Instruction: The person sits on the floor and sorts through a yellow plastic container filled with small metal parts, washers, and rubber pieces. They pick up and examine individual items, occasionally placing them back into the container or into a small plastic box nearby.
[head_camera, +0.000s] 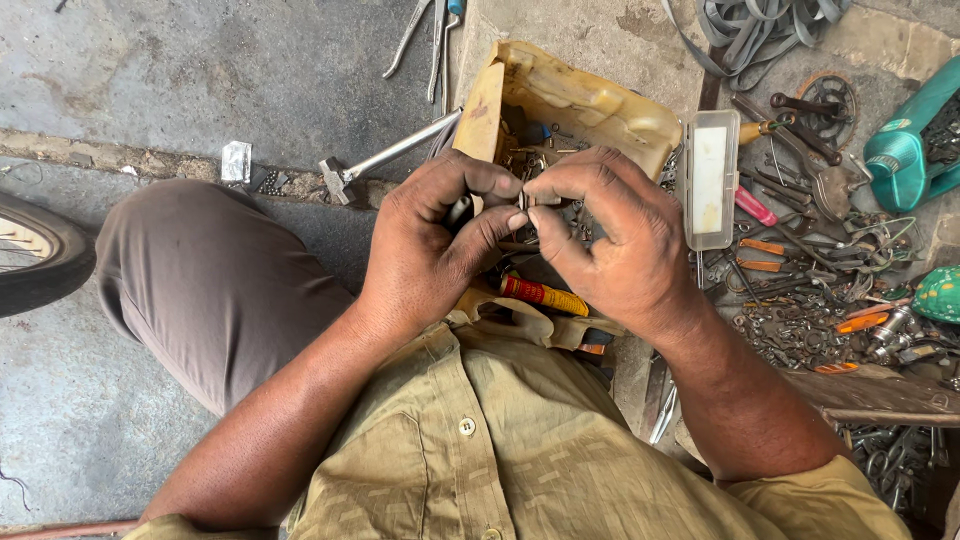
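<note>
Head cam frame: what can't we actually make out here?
- Small metal part pinched between left hand and right hand: fingertips cover most of it, kind unclear.
- Cut yellow container: contents hidden by both hands.
- Tyre: cut off by left edge.
- Green item: cut off by right edge.
- Loose hardware pile: pieces too small to tell apart.

Floor: grey concrete floor (250, 70), cracked and stained.
Far left: hammer (385, 157) lies flat.
Centre: yellow cut-open container (580, 100) sits on it.
Right: clear plastic box (712, 178), scattered small tools, green jug (905, 150).
</note>
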